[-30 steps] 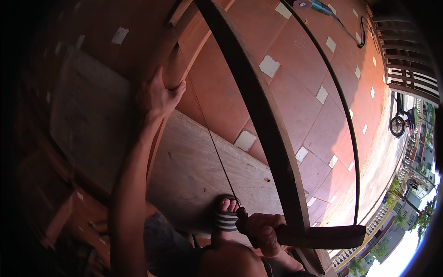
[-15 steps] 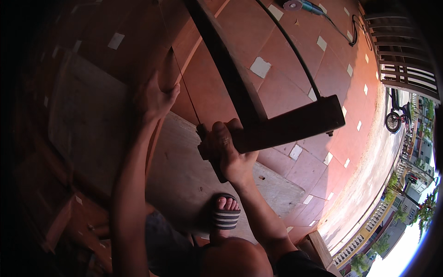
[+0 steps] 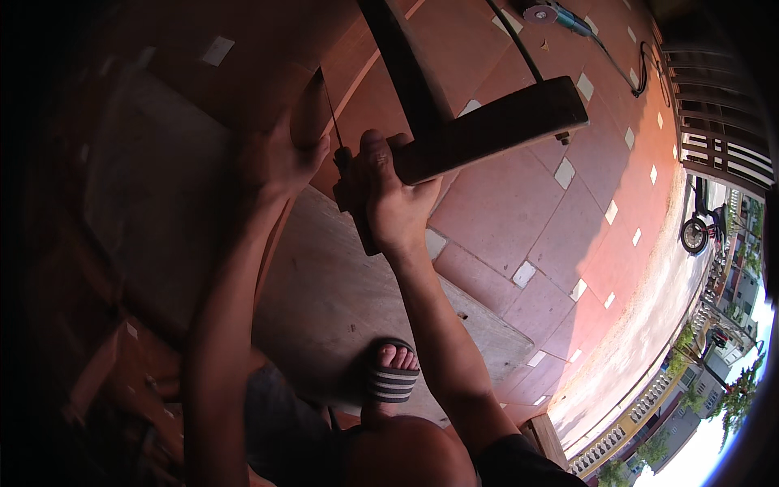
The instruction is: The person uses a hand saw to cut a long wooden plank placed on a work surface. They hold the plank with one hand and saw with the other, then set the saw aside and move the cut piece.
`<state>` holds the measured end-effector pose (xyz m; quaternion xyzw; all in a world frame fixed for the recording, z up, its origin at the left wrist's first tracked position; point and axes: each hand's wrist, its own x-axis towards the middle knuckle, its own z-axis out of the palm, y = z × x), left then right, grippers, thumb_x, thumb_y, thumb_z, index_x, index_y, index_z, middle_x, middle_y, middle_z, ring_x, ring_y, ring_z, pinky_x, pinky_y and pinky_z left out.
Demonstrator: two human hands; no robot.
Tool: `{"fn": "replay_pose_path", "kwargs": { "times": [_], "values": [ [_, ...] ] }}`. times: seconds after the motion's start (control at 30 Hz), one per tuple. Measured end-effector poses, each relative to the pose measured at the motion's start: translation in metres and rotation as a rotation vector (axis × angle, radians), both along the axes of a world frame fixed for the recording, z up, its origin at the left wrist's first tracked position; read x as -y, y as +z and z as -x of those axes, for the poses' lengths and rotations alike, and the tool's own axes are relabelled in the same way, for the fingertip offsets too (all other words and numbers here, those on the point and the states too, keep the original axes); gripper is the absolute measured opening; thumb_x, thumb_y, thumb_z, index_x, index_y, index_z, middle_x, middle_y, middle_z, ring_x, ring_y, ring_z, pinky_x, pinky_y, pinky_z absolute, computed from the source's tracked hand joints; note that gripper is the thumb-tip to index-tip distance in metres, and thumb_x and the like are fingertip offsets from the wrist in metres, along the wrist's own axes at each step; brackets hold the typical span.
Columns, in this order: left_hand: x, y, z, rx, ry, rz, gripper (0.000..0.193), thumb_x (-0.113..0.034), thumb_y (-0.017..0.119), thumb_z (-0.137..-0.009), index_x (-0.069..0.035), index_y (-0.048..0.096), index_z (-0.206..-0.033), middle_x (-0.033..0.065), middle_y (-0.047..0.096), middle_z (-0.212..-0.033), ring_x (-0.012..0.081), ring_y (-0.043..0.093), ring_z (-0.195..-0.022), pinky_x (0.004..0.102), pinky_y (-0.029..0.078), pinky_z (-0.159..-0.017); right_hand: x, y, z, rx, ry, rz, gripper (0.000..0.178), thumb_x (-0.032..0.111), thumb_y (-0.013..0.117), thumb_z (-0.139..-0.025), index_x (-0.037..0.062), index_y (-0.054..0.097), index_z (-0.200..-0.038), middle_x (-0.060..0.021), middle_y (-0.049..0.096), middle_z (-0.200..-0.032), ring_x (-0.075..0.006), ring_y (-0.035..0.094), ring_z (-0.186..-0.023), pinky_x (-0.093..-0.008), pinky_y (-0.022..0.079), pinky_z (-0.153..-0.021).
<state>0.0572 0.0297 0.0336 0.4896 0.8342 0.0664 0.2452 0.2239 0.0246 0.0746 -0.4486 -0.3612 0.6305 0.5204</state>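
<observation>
My right hand [image 3: 393, 195] grips the saw [image 3: 499, 127] at the wood [image 3: 307, 109], my left hand [image 3: 280, 166] rests there, grip unclear, and how much sawing remains I cannot tell.

Left hand [image 3: 280, 166], right hand [image 3: 398, 207]: bare. Right sleeve [image 3: 519, 465]: black, short; forearm [image 3: 442, 337] uncovered. Lower garment [image 3: 284, 426]: dark, detail lost in shadow. Slide sandal [image 3: 393, 384]: open-toed, wide strap banded dark and pale.

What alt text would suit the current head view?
Right hand gripping a wooden frame saw beside its thin blade, left hand holding a reddish wooden piece. A grey board and a striped sandal show below.
</observation>
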Motion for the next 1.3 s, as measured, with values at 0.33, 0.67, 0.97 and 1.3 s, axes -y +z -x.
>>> {"fn": "replay_pose_path", "kwargs": {
  "times": [0.33,0.67,0.97,1.3],
  "values": [
    [0.003,-0.005,0.006,-0.03,0.057,0.029,0.078,-0.051,0.081,-0.085,-0.002,0.057,-0.141,0.0249,0.069,-0.13,0.0418,0.067,-0.123,0.0497,0.056,-0.101,0.143,0.063,-0.114,0.017,0.228,0.08,0.028,0.023,0.062,-0.109,0.0034,0.053,-0.091,-0.0103,0.061,-0.075,-0.022,0.06,-0.069,-0.0388,0.052,-0.068],
    [0.006,-0.024,0.004,0.021,-0.015,-0.148,0.069,-0.046,0.079,-0.087,-0.005,0.058,-0.137,0.0255,0.072,-0.122,0.0439,0.071,-0.114,0.0543,0.058,-0.097,0.031,0.004,-0.015,-0.016,-0.036,0.058,0.034,0.01,0.066,-0.105,-0.0001,0.063,-0.074,-0.0039,0.061,-0.061,-0.0098,0.055,-0.051,-0.0263,0.043,-0.047],
    [0.004,-0.021,0.01,0.033,0.037,-0.045,0.076,-0.046,0.081,-0.085,-0.006,0.056,-0.145,0.025,0.066,-0.137,0.0433,0.064,-0.126,0.0498,0.053,-0.107,0.09,0.039,-0.066,0.048,0.058,0.267,0.032,0.018,0.062,-0.108,-0.0002,0.06,-0.082,-0.0053,0.061,-0.067,-0.0134,0.057,-0.057,-0.0309,0.048,-0.059],
    [0.03,-0.016,0.026,-0.083,0.042,-0.166,0.068,-0.043,0.082,-0.085,-0.004,0.06,-0.136,0.022,0.073,-0.123,0.0453,0.071,-0.112,0.0519,0.058,-0.096,0.118,0.039,-0.081,0.039,0.227,0.052,0.028,0.018,0.057,-0.111,0.0045,0.05,-0.087,-0.0115,0.058,-0.067,-0.0203,0.058,-0.064,-0.036,0.052,-0.063]
  ]
}}
